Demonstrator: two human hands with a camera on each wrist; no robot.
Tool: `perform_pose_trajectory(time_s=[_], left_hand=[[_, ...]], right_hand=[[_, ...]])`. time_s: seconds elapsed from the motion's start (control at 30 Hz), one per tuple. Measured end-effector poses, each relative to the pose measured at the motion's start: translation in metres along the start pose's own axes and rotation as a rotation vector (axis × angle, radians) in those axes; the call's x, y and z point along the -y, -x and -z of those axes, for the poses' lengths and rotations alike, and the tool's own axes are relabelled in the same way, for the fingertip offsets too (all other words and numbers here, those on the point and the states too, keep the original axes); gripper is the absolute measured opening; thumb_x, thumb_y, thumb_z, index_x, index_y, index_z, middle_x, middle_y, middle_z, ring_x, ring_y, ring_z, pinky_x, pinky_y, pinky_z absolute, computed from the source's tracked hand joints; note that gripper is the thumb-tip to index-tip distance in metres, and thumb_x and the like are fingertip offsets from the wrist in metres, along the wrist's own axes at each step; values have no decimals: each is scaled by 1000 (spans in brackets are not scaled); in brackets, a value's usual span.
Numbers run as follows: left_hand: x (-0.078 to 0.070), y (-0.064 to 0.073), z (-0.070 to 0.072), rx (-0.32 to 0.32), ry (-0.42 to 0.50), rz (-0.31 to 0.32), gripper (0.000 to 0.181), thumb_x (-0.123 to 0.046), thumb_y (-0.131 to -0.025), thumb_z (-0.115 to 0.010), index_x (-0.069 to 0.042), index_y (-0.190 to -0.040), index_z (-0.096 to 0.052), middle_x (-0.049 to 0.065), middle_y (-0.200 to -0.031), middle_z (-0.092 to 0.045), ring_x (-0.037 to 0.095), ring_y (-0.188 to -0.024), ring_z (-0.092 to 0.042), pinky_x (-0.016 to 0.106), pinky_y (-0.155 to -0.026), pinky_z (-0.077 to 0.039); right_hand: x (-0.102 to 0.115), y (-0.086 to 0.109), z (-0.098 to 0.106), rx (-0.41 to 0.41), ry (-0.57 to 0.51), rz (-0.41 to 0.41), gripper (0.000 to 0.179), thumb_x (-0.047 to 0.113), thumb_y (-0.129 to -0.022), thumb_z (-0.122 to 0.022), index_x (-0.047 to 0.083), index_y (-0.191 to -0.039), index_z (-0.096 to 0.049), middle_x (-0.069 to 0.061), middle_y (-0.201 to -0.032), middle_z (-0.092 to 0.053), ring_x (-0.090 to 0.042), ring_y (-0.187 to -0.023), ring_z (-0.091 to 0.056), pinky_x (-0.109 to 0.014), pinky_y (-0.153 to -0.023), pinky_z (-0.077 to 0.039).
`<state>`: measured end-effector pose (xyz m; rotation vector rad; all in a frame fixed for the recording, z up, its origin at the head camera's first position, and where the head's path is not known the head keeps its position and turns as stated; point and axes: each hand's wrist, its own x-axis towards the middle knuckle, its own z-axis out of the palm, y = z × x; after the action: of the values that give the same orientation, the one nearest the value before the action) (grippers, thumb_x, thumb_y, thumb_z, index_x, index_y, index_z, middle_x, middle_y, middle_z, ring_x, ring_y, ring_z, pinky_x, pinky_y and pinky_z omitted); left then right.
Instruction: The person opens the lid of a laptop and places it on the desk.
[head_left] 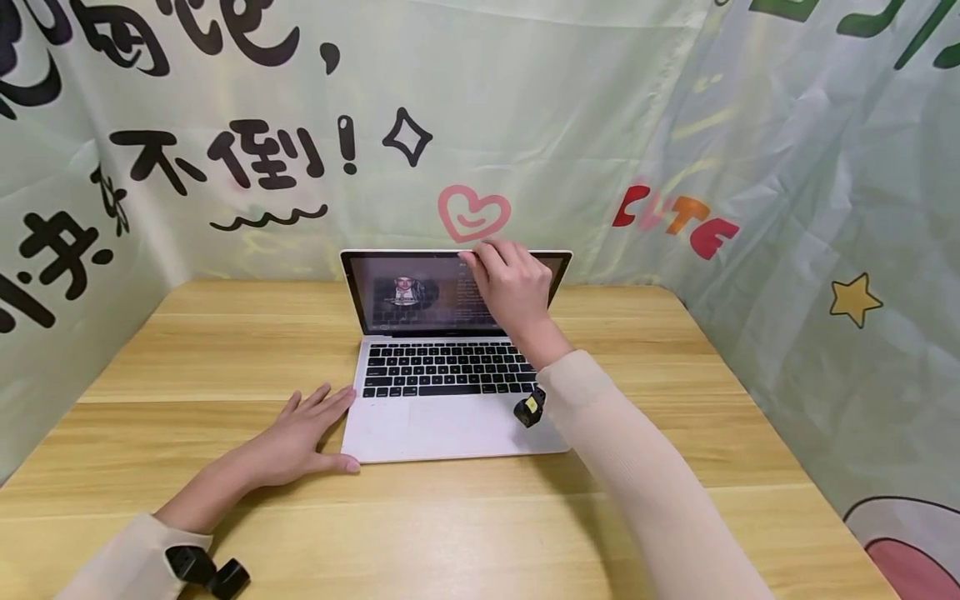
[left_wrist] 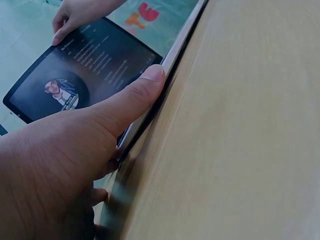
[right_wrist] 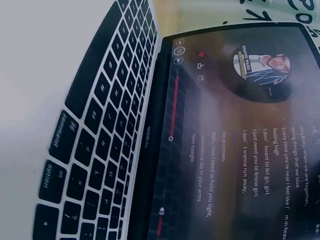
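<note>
A silver laptop (head_left: 382, 425) stands unfolded on the wooden table, its keyboard (head_left: 450, 369) towards me. My right hand (head_left: 513, 287) pinches the top edge of the laptop screen (head_left: 408, 292); in the left wrist view the thumb lies on the front bezel and the other fingers curl behind. Spread along the laptop's left side, my left hand (head_left: 296, 437) touches the base, with its thumb at the front left corner. Close up in the right wrist view, the lit screen (right_wrist: 240, 150) displays a round picture and lines of lyrics. The right forearm covers part of the keyboard's right side.
The wooden table (head_left: 465, 525) extends around the laptop on both sides and in front. A pale printed cloth (head_left: 540, 108) hangs behind the table and along its sides. Small black devices sit at the left wrist (head_left: 206, 571) and right wrist (head_left: 531, 407).
</note>
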<state>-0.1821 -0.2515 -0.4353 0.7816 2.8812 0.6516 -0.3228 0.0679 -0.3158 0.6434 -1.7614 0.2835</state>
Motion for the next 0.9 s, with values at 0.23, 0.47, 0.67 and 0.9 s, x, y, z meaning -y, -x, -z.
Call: perform_pose_trajectory(time_s=[0.23,0.47,0.67,0.9], left_hand=[[2,-1,-1,-5,-3,0,109,-73,-76,-63,-4,-153,-29,12,-157,-30,43,-145,-15,68,-110,-5],[3,0,-2,-3,2,-3,109,-73,-76,-63,-4,-154,-29,12,-157,-30,44,-145,-14,68,-110,-4],[3,0,-2,1,0,1,109,-73,-76,-62,-4,-154,-29,11,-157,-30,43,-145,-14,68,-110,-3],[3,0,-2,-4,4,6,110,-74,-75,-63,-4,-154,-29,11,-157,-31,43,-145,-14,67,-111,-3]], right_hand=[[-5,-8,-9,25,-14,-17,22,33,-92,-69,12,-87,-71,-3,-84,-67,-25,-75,-66,-38,-52,-53],[-12,-12,-21,61,-12,-49,25,33,-92,-69,10,-82,-69,-4,-83,-66,-26,-71,-61,-39,-58,-53],[-18,-16,-29,75,7,-46,28,35,-92,-67,9,-83,-72,-4,-82,-69,-28,-77,-62,-40,-77,-53],[-24,-21,-39,159,5,-57,34,37,-94,-63,7,-86,-74,-8,-83,-67,-30,-84,-60,-42,-83,-52]])
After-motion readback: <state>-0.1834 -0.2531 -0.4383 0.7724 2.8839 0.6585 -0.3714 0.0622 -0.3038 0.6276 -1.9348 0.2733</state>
